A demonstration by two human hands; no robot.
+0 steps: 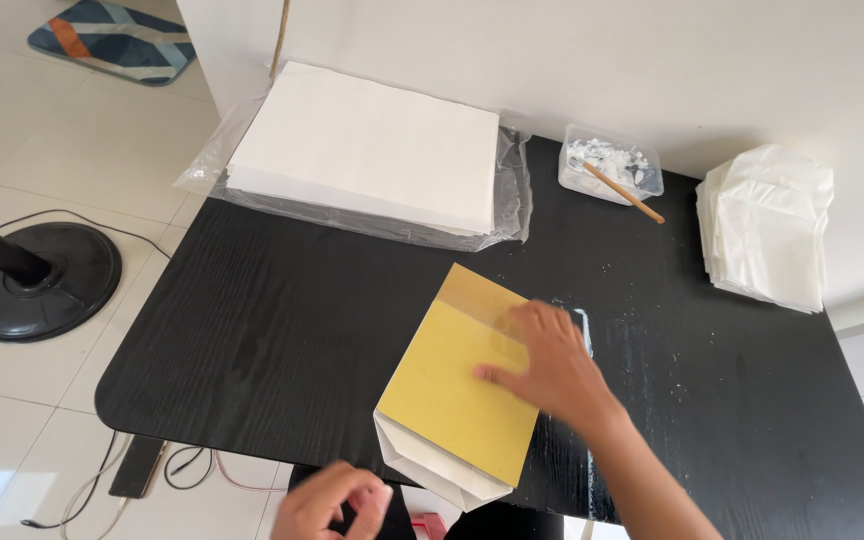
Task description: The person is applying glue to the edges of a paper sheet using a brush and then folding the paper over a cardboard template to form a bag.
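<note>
- Yellow cardboard sheet (457,385) lies tilted on the black table (282,340), in the lower middle of the frame, its lower edge near the table's front rim.
- Under the sheet sits a white folded paper (430,468); its folded end pokes out below the yellow edge and reaches past the table's rim.
- The right hand (552,365) rests flat on the sheet's right side, palm down, fingers stretched out and close together, pressing rather than gripping.
- The left hand (337,500) is at the bottom edge of the frame, off the table's front, fingers curled inward; whether they pinch something small I cannot tell.
- White smears and specks (612,345) mark the table just right of the sheet.
- A thick stack of white paper (372,150) on clear plastic wrap lies at the upper middle.
- A clear plastic tub (612,165) with white paste and a wooden stick (624,190) stands to the upper right.
- A pile of folded white paper bags (767,230) sits at the far right.
- On the tiled floor at the left stands a black round fan base (37,280); a patterned mat (112,38) shows at the upper left.
</note>
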